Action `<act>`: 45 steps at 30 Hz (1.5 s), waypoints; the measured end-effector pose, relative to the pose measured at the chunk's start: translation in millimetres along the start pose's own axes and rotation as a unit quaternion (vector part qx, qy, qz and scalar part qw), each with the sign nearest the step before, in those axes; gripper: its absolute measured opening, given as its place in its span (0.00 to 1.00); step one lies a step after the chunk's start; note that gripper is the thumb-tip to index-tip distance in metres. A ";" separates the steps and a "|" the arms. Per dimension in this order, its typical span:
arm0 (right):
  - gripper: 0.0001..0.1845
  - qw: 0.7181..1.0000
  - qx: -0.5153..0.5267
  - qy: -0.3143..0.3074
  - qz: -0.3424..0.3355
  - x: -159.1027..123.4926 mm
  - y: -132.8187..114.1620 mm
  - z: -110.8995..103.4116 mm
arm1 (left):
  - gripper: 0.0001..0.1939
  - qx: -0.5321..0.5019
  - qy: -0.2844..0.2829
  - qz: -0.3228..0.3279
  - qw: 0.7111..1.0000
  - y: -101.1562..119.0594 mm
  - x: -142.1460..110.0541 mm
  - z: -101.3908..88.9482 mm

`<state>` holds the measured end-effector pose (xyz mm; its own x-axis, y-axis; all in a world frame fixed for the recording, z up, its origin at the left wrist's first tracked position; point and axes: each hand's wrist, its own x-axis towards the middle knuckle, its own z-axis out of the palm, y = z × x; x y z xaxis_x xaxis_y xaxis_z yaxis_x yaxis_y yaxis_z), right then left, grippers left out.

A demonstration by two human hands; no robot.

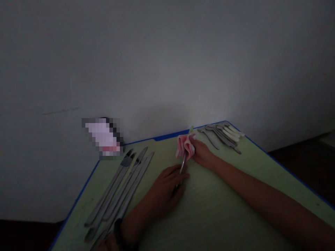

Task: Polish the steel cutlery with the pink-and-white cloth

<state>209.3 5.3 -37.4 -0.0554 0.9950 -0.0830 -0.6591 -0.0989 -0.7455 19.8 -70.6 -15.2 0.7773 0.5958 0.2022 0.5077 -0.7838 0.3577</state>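
My left hand (167, 188) is closed around the near part of a slim metal piece of cutlery (183, 165), held tilted above the middle of the table. The far end of the cutlery is hidden in a folded pink-and-white cloth (185, 145), so its kind does not show. Gripping that cloth from the right side is my right hand (201, 152), its fingers partly covered by the folds. Left of my left hand, several table knives (123, 184) lie side by side. Beyond my right hand is a group of cutlery (222, 135), some with white handles.
The pale green table (209, 209) has a blue edge and stands against a grey wall (167, 62). At the far left corner a phone (103, 136), blurred out, leans near the wall. A dark band circles my left wrist.
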 end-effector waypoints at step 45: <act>0.12 0.993 -0.029 -0.106 0.034 -8.0 -9.1 -1.3 | 0.17 0.012 0.125 -0.053 0.991 -4.7 -1.2 -3.7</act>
<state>216.7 -1.8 -30.8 -0.2599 0.9656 0.0016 -0.6037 -0.1611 -0.7808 15.1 -67.0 -13.8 0.6051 0.6968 0.3852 0.5920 -0.7173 0.3676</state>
